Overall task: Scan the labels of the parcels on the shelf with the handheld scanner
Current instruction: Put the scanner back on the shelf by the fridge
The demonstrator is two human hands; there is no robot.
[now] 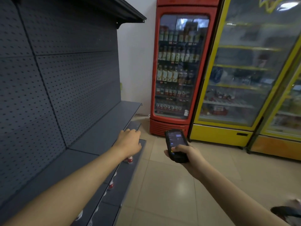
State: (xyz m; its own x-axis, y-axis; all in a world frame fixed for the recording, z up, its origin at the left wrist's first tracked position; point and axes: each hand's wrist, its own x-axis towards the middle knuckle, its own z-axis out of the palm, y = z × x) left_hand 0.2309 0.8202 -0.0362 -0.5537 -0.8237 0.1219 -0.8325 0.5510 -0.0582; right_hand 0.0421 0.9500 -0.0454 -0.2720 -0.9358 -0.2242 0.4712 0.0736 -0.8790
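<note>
The right hand (187,154) is closed around the handheld scanner (176,145), screen up, out over the floor; the left hand (129,141), loosely open and empty, hovers at the grey shelf (104,128) edge. No parcels show, only small red-and-white items (130,159) below, so a scan risks reading nothing or the wrong label
</note>
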